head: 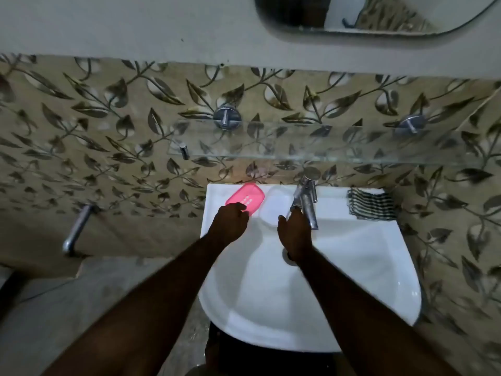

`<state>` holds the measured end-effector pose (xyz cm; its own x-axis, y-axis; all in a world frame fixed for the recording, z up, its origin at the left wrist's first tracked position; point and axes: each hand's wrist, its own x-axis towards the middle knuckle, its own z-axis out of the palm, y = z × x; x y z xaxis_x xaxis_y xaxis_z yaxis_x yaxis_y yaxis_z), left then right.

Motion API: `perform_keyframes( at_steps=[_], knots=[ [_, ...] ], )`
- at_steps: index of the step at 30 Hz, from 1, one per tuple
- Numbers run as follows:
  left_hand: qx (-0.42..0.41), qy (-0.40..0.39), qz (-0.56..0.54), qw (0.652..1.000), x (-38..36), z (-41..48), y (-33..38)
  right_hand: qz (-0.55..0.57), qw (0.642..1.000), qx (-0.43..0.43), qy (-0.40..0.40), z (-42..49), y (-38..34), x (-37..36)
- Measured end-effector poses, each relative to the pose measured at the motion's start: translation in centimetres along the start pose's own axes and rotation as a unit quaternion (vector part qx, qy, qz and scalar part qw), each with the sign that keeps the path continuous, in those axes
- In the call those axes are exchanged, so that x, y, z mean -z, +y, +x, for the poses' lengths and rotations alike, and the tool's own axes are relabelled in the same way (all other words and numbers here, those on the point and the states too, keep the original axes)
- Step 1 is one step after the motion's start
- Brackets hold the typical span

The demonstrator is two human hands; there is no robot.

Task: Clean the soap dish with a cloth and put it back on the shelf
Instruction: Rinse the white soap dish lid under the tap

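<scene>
The pink dish (248, 198) is lying on the back ledge of the sink (352, 267), towards its left corner and turned at a slant. The left hand (230, 222) is reaching over the ledge with its fingers curled over the dish's near end, so that grip is holding the dish. Just beside the dish, on its right, a clear tray (275, 206) is sitting on the same ledge, nearly touching it. The right hand (294, 233) is hovering at the tray's near edge, its fingertips up against the tap (307, 202). I cannot tell whether that grip is closing on anything. Both bare forearms are stretching across the basin.

Past the tap, the striped cloth (371, 206) is lying folded at the right end of the ledge, well apart from both hands. The glass shelf (298, 143) is hanging above the sink on two round metal brackets (227, 117), with the leaf-patterned tiles (108, 126) showing through it. Higher up, the bottom of a mirror (379, 12) is peeking in. Off to the left, a metal spout (77, 229) is sticking out of the wall.
</scene>
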<state>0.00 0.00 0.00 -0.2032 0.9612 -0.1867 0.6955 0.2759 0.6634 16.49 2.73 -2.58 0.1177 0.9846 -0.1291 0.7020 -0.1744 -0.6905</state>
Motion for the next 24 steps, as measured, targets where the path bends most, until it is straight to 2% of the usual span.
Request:
perform_keyframes(
  at_steps=[8, 11, 13, 20, 24],
  knots=[
    [-0.041, -0.019, 0.010, 0.999, -1.1, 2.9, 1.4, -0.031, 0.998, -0.048, -0.002, 1.6, -1.4, -0.7],
    [-0.037, -0.037, -0.002, 0.999, -2.0, 3.6, 1.5, -0.014, 0.998, -0.059, -0.013, 1.8, -1.1, -0.9],
    [-0.036, -0.042, -0.017, 0.998, -2.3, 3.8, 1.7, 0.006, 0.998, -0.057, 0.009, 1.9, -1.0, -1.1],
    [-0.001, -0.028, -0.203, 0.979, -2.4, 2.5, 1.3, 0.180, 0.982, -0.055, 0.027, 0.9, 0.2, -0.4],
    [0.049, -0.037, -0.311, 0.948, -1.5, 1.0, 2.2, 0.176, 0.984, -0.008, 0.028, -1.2, -0.4, 2.0]
  ],
)
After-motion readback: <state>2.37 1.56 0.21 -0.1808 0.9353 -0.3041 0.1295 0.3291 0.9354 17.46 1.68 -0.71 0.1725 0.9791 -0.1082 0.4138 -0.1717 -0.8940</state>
